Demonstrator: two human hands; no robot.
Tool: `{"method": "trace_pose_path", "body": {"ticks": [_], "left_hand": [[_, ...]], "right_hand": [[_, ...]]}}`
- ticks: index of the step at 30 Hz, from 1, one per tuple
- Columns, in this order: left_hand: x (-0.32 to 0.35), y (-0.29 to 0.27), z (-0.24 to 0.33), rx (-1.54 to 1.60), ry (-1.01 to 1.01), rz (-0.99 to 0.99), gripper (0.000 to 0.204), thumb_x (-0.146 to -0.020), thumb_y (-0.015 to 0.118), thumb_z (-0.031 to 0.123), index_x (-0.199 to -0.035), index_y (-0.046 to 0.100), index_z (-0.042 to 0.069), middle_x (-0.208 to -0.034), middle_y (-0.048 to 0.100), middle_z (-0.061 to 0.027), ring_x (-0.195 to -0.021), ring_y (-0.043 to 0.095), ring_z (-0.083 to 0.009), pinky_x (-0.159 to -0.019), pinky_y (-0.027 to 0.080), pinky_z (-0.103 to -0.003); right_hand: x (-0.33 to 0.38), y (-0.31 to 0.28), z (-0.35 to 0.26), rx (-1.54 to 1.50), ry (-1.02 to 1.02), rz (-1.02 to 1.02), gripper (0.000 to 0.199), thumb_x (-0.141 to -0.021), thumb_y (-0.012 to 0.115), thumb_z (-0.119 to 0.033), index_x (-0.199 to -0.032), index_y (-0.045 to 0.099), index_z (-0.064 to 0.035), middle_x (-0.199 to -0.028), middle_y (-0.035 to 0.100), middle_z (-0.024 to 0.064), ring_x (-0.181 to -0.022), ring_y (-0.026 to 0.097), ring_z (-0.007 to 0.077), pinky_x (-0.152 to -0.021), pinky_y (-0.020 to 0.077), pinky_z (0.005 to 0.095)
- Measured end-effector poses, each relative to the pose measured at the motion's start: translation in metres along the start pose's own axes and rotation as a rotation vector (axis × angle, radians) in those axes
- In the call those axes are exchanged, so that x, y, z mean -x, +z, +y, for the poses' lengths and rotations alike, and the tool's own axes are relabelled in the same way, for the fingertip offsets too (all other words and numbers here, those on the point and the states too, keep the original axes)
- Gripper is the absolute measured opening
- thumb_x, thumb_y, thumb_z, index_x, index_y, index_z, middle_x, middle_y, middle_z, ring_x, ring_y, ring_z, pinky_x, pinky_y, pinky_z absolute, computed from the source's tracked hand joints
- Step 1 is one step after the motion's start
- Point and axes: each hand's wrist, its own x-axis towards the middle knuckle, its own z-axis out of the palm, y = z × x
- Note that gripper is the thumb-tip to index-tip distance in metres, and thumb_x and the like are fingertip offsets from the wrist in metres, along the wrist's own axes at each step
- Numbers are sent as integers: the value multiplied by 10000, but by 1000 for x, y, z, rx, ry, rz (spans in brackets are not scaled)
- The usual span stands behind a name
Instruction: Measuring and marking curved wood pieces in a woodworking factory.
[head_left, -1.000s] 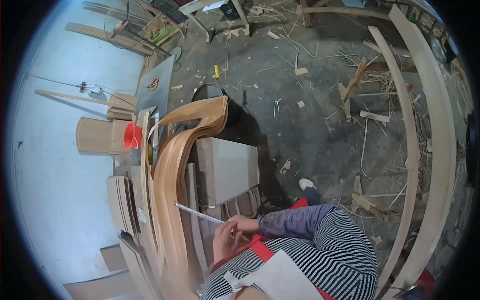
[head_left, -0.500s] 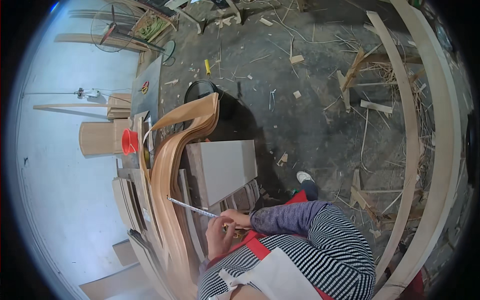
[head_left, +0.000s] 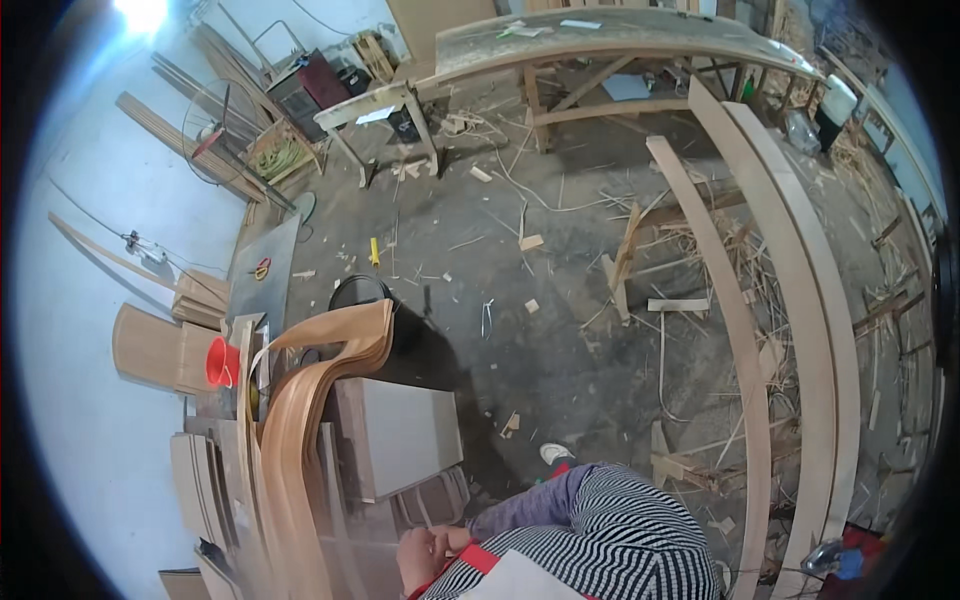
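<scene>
At the lower edge, my left hand [head_left: 414, 562] is closed, its fingers curled round a tape measure. Its pale blade [head_left: 365, 543], faint and smeared, stretches left toward a stack of curved wooden strips [head_left: 290, 440]. My right hand [head_left: 452, 540], in a purple sleeve, is pressed against the left one and also closed at the tape measure; its fingers are partly hidden. The stack is S-shaped, with its bent end raised at the far side. Right of it stands a box-like block with a pale top [head_left: 410, 435].
A red bucket [head_left: 222, 362] and thin curved panels [head_left: 150, 345] stand by the left wall. Long curved boards [head_left: 800, 290] run along the right. A black bin [head_left: 360, 290], a fan [head_left: 215, 120] and a workbench [head_left: 600, 42] lie farther off. Wood scraps litter the floor.
The view has tilted up, so the hands and stack sit lower and the far workbench shows. My hands remain together; the tape blade has become blurred.
</scene>
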Motion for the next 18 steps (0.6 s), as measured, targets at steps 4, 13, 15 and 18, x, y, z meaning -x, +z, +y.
{"method": "trace_pose_path", "body": {"ticks": [4, 13, 15, 18], "left_hand": [[65, 7, -25, 221, -92, 63, 278, -799, 667, 270, -745, 556, 21, -738, 580, -189, -728, 575, -378, -638, 454, -454], [328, 33, -106, 675, -332, 426, 262, -826, 644, 247, -865, 615, -11, -813, 621, -187, -738, 595, -336, -652, 481, -399], [396, 45, -107, 934, -490, 629, 271, -867, 630, 254, -895, 626, -15, -801, 632, -173, -711, 618, -260, -646, 490, -346], [485, 63, -120, 851, -760, 861, 291, -901, 600, 268, -917, 631, -21, -793, 633, -160, -705, 618, -217, -642, 491, -318]], "right_hand": [[24, 34, 22, 93, 438, -23, 225, -708, 674, -79, -927, 639, -41, -887, 628, 27, -882, 566, 136, -755, 456, 311], [52, 197, 138, 699, 221, -598, 197, -767, 667, -161, -877, 651, 1, -825, 663, 78, -820, 625, 172, -672, 496, 330], [47, 246, 169, 411, 875, -521, 184, -826, 615, -158, -898, 642, 10, -852, 656, 72, -815, 614, 152, -684, 489, 298], [50, 320, 218, 373, 1057, -503, 188, -886, 553, -148, -939, 635, 12, -892, 650, 60, -809, 602, 135, -694, 482, 273]]}}
